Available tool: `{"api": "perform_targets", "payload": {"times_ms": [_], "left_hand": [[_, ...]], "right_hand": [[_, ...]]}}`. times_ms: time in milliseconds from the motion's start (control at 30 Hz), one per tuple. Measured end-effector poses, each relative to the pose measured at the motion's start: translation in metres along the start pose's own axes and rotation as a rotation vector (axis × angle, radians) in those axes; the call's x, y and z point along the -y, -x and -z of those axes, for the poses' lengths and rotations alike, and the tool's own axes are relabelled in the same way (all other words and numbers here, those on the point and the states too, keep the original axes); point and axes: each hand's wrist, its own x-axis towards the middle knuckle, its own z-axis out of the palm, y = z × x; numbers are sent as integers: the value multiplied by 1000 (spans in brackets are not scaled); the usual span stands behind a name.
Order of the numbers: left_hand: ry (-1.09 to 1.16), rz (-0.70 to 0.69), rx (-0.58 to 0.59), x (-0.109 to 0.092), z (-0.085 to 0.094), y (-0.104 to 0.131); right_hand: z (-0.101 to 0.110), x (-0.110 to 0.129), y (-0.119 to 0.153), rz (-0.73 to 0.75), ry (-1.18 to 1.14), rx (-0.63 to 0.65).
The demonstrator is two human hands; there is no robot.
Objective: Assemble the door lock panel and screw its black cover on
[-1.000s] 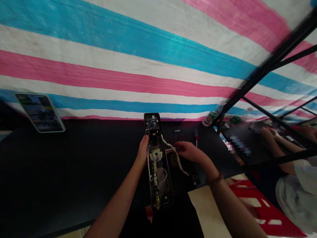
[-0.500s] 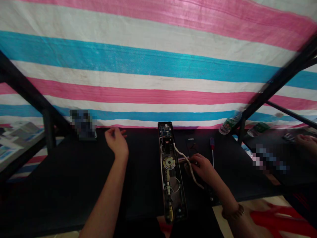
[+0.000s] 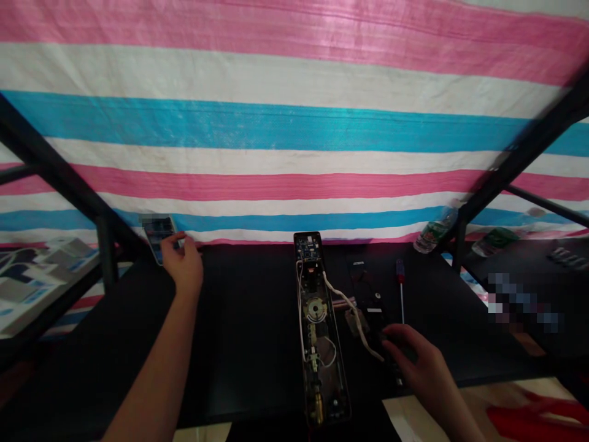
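Note:
Left of centre, my left hand [image 3: 184,261] is at the right edge of a phone [image 3: 157,236] that leans against the striped sheet. Its bent fingers are apart and overlap the phone; no grip on it shows. In front of me stretches a long, opened electronic door lock housing [image 3: 317,337] with a circuit board, wires and a brass-coloured part inside. My right hand [image 3: 416,356] has thumb and forefinger pinched at the edge of a dark panel [image 3: 375,310]; what lies between the fingertips is hidden. A whitish cable [image 3: 359,325] runs out beside the housing.
A screwdriver [image 3: 400,288] lies right of the dark panel. Bottles [image 3: 430,236] stand or lean near the right frame post [image 3: 460,239]. White power strips [image 3: 55,270] sit beyond the left post. The striped sheet [image 3: 294,184] closes off the black table's [image 3: 248,344] back edge.
My left hand has moved left to the phone. My right hand has left the whitish cable and moved right and nearer to me, to the dark panel. The view has shifted slightly.

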Motion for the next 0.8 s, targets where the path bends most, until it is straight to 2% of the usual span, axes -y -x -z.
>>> {"api": "perform_targets", "payload": {"times_ms": [100, 167, 267, 367, 433, 500, 600, 800], "left_hand": [[91, 29, 79, -2, -7, 42], [248, 158, 191, -8, -11, 83], [336, 325, 492, -24, -15, 151], [358, 276, 706, -42, -14, 207], [363, 218, 820, -49, -12, 233], [333, 171, 848, -52, -8, 248], [271, 139, 827, -50, -3, 257], [186, 28, 817, -51, 0, 257]], "right_hand": [[-18, 13, 15, -43, -76, 44], [-34, 26, 17, -25, -133, 68], [-61, 46, 5, 79, -195, 39], [-88, 63, -16, 262, -172, -47], [-104, 69, -29, 377, -117, -85], [-117, 72, -36, 449, -64, -118], [-128, 71, -36, 488, -2, -152], [-128, 65, -30, 507, 116, -185]]}}
